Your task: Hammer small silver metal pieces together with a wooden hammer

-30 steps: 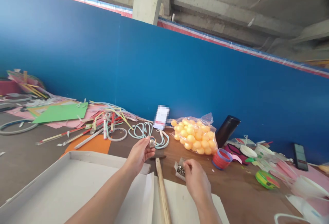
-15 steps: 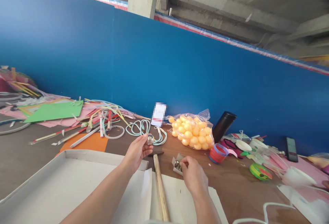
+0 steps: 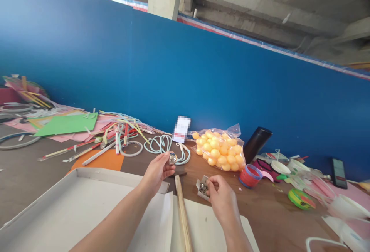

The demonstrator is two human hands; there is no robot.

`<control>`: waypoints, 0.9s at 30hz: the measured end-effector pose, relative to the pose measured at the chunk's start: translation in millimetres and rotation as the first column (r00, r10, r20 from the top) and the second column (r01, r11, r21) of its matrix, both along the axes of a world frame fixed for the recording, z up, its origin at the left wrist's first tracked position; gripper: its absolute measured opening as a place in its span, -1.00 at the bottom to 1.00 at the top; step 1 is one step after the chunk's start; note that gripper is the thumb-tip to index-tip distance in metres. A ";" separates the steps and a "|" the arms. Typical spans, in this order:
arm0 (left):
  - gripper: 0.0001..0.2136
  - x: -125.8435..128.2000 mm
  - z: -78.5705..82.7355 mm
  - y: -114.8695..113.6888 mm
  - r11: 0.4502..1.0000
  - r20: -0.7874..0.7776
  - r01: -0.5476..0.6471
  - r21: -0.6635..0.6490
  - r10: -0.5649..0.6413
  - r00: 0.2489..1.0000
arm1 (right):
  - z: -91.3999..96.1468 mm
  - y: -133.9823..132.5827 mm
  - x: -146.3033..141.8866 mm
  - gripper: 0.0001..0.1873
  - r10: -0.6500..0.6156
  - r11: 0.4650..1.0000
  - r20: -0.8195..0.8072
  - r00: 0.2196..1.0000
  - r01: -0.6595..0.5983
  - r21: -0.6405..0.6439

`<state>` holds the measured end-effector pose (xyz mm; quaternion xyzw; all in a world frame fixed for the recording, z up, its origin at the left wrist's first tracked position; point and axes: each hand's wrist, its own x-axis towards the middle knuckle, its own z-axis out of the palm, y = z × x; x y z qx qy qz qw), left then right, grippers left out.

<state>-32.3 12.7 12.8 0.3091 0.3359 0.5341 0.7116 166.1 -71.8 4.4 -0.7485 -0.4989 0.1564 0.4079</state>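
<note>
My left hand [image 3: 156,172] is raised over the table and pinches a small shiny metal ball [image 3: 172,158] between thumb and fingertips. My right hand [image 3: 221,199] rests lower to the right, its fingers curled at a small open cardboard box [image 3: 202,187] holding several tiny metal pieces. Between the hands lies a hammer with a long wooden handle [image 3: 182,215], its dark head near my left hand. Under my left forearm sits a shallow white cardboard tray [image 3: 66,205].
A bag of orange balls [image 3: 219,150] lies behind the box, beside a black cylinder [image 3: 256,143] and a red ring [image 3: 250,176]. Coloured straws, tubing loops [image 3: 162,144] and paper sheets [image 3: 65,125] litter the left. A blue wall stands behind; a phone [image 3: 338,172] lies far right.
Both hands stay nearly as they were, the left still holding the ball. The right fingers shifted slightly at the small box. The view swayed a little.
</note>
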 end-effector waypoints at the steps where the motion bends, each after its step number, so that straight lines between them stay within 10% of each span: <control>1: -0.73 0.0 -0.4 -0.2 1.000 -0.002 0.002 0.000 -0.002 1.000 | -0.6 -0.2 0.6 -0.85 0.001 1.000 -0.014 1.000 -0.001 0.008; 12: -0.79 0.6 9.0 -3.6 0.982 0.174 0.111 -0.150 -0.084 0.981 | 19.5 -4.3 -15.7 -0.68 0.104 0.989 -0.325 0.940 -0.065 0.131; 19: -0.79 3.5 8.2 -7.1 0.942 0.298 0.283 -0.181 -0.222 0.928 | 21.5 -4.6 -24.2 -0.75 0.271 0.960 -0.754 0.598 -0.110 0.257; 27: -0.70 6.6 4.0 -14.7 0.921 0.249 0.381 -0.075 -0.353 0.902 | 22.0 -5.6 -36.7 -0.81 0.376 0.927 -0.793 0.480 -0.208 0.314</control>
